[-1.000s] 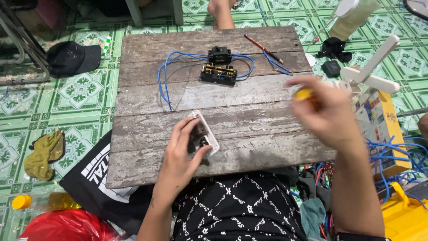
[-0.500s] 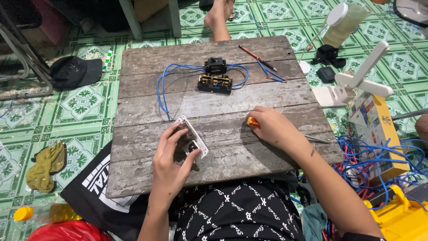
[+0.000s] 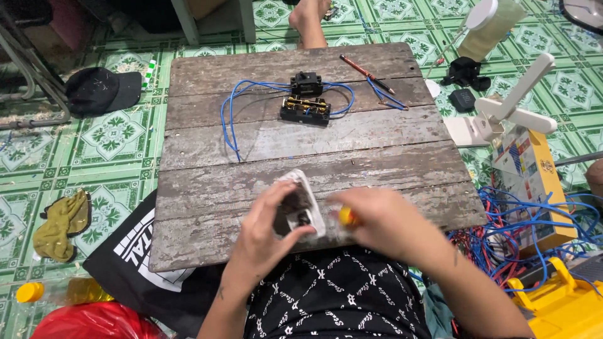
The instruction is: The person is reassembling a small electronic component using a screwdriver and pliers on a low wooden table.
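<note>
The weathered wooden board serves as the worktable. At its near edge the left hand grips a white switch plate, thumb and fingers clamped round its sides, back face up. Just right of the plate the right hand is closed on a yellow-handled screwdriver, blurred, its tip hidden. The plate hangs partly beyond the board's edge over the lap, so a slipping tip may jab the left fingers. Toward the board's far side lies a black terminal block with blue wires; a sweeping sleeve might snag them.
</note>
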